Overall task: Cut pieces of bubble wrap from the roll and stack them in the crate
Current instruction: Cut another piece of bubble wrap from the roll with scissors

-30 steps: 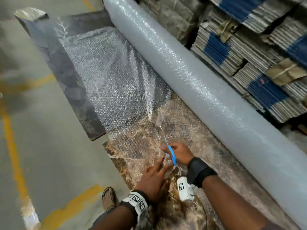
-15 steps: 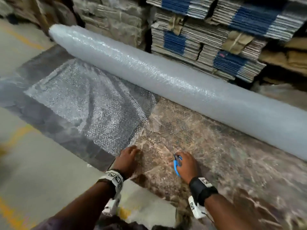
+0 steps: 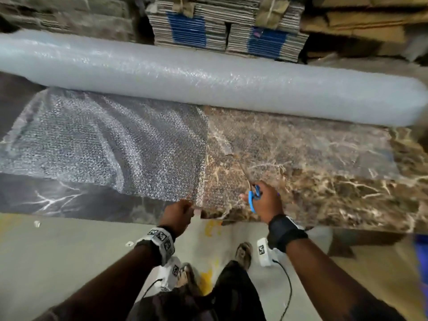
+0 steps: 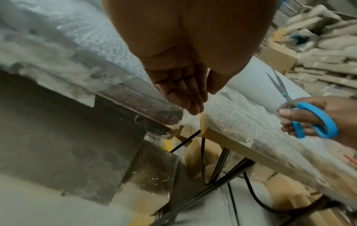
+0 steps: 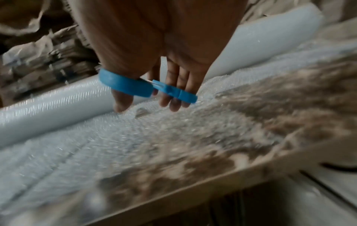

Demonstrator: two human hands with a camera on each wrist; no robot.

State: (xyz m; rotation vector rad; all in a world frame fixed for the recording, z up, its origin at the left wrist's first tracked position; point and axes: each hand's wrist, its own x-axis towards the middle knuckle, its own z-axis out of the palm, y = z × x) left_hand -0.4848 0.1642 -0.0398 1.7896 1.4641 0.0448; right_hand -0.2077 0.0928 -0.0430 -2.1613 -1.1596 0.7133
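A long roll of bubble wrap (image 3: 208,82) lies across the back of two tabletops. Its unrolled sheet (image 3: 115,147) is spread toward me. My right hand (image 3: 266,202) grips blue-handled scissors (image 3: 253,195) with thumb and fingers through the loops (image 5: 131,87). The blades (image 4: 280,85) stand apart and point toward the roll over the sheet. My left hand (image 3: 181,213) is at the sheet's near edge, by the gap between the tabletops. Its fingers (image 4: 185,94) are nearly straight and their tips touch that edge. No crate is clearly in view.
The sheet lies on a dark grey slab (image 3: 58,198) at left and a brown marbled slab (image 3: 335,181) at right. Flattened cardboard stacks (image 3: 185,31) stand behind the roll. My sandalled foot (image 3: 243,253) is below the table edge. A blurred blue object (image 3: 421,258) sits low right.
The head view has swung to face the roll square on. My left hand drew back from pressing flat on the sheet to its near edge. My right hand kept hold of the scissors.
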